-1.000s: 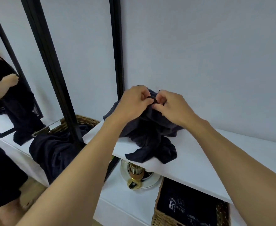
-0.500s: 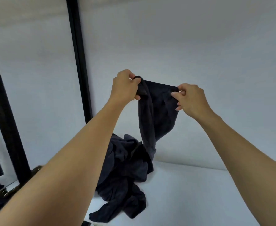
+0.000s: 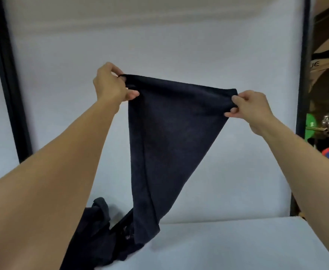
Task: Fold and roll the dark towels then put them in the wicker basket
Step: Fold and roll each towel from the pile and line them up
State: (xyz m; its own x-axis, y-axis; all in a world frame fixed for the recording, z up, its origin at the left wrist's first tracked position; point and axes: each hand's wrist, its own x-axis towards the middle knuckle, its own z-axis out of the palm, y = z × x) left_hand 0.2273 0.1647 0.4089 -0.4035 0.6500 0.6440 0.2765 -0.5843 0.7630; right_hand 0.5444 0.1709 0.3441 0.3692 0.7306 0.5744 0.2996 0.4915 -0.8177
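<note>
A dark towel (image 3: 171, 133) hangs stretched in the air above the white shelf (image 3: 228, 246), left hand (image 3: 111, 84) and right hand (image 3: 253, 108) each pinching a top corner; more dark towels (image 3: 99, 234) lie heaped below at left.

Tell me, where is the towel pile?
Head view: the pile lies bottom left on the white shelf, partly behind the left forearm, by the held towel's lower end.

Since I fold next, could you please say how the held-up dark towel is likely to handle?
Probably floppy: the dark towel drapes to a point beneath the left hand and right hand. Likely light, as pinching fingers alone hold it up.
</note>
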